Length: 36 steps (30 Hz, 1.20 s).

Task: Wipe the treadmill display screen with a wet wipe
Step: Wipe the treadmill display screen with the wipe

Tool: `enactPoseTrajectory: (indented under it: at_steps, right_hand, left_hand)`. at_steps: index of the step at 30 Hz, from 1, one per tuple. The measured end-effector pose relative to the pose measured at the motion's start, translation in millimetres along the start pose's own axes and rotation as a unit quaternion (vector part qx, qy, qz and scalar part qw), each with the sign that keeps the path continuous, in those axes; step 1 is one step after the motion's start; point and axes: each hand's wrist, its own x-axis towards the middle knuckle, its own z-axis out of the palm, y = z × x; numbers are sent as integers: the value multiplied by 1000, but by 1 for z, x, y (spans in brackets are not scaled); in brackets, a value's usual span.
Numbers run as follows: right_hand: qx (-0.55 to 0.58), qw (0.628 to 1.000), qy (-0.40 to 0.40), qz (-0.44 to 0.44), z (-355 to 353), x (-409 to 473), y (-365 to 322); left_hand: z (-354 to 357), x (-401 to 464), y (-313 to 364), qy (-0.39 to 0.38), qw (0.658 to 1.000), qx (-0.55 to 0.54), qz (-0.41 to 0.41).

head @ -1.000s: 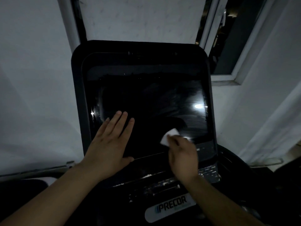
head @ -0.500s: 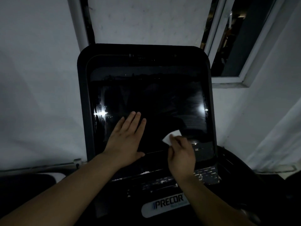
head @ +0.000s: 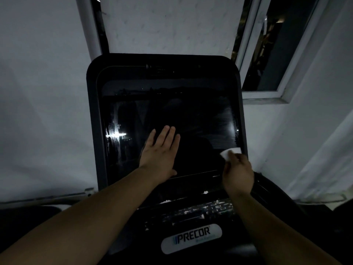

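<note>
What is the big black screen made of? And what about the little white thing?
The screen looks like glossy glass or hard plastic: it mirrors bright lights and shows streaky smears. The wet wipe looks like soft, thin cloth-like paper, matte white and crumpled where the right hand pinches it. The picture is dim, so neither is certain.

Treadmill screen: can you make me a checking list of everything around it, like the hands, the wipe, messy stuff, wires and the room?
Surface: the treadmill display screen is dark and off, with smears and a bright glare spot on its left side.
Job's things: the white wet wipe sits at the screen's lower right edge.
Clutter: white specks on the console below the screen, above the PRECOR badge.
Grips: the left hand lies flat on the screen, fingers straight; the right hand pinches the wipe.
Cables: nothing seen.
Surroundings: dim room, pale wall, window at upper right.
</note>
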Motion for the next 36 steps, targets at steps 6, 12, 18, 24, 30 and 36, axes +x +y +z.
enactPoseTrajectory:
  at_steps: [6,12,18,24,30,36]
  right_hand:
    - [41,997,22,-62,15,-18,-40]
    - [59,978,10,-201,18,-28,-69]
    - [52,997,27,44,7,-17,-34]
    - [150,981,-28,-122,11,-63,-101]
    - [150,978,-31,-141,-27,-49,-106]
    - [117,979,10,-168,-78,-31,-81]
  left_hand:
    - [1,1,2,-2,1000,6,-5]
    - [1,2,1,-1,1000,-3,1]
    - [2,1,0,-4,1000,4,-2]
    - [0,-2,-1,10,1000,-24,13]
    - [-6,-26,-18,37,993,-60,93]
    - [-35,-46,-20,44,988,-105,100]
